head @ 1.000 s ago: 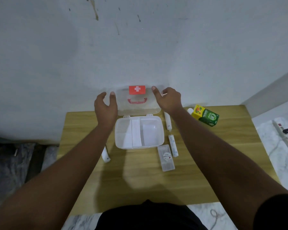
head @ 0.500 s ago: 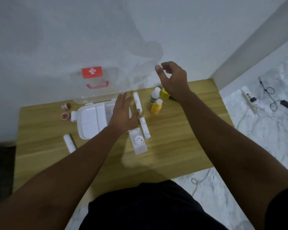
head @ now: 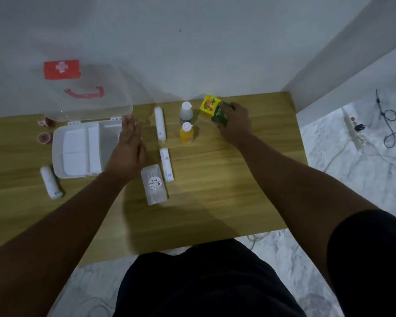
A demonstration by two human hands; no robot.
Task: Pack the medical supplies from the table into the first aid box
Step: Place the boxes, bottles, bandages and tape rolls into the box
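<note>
The first aid box (head: 78,149) sits open under our left hand (head: 129,148), its clear lid (head: 87,97) leaning back on the wall, and its white tray shows none of the loose supplies in it, so we judge the packing has barely started. Our left hand lies flat, fingers together and gripping nothing, over the box's right edge. Our right hand (head: 234,124) is well out to the right of the left one, fingers closed around the green and yellow carton (head: 212,106) at the far edge of the table (head: 215,179). We take this as the first pick. The next move calls for lifting the carton clear of the two bottles and carrying it left into a compartment big enough for it.

Between our hands lie a white bottle (head: 186,112), an orange bottle (head: 187,133), two white rolls (head: 159,123) (head: 166,164) and a clear flat case (head: 154,184) just near the left wrist. Left of the box we see another roll (head: 50,185) and two small pink tape rolls (head: 45,130).

The table is light wood, pushed against a plain grey wall. To our right the floor is pale marble, with a power strip (head: 353,128) and dark cables.
</note>
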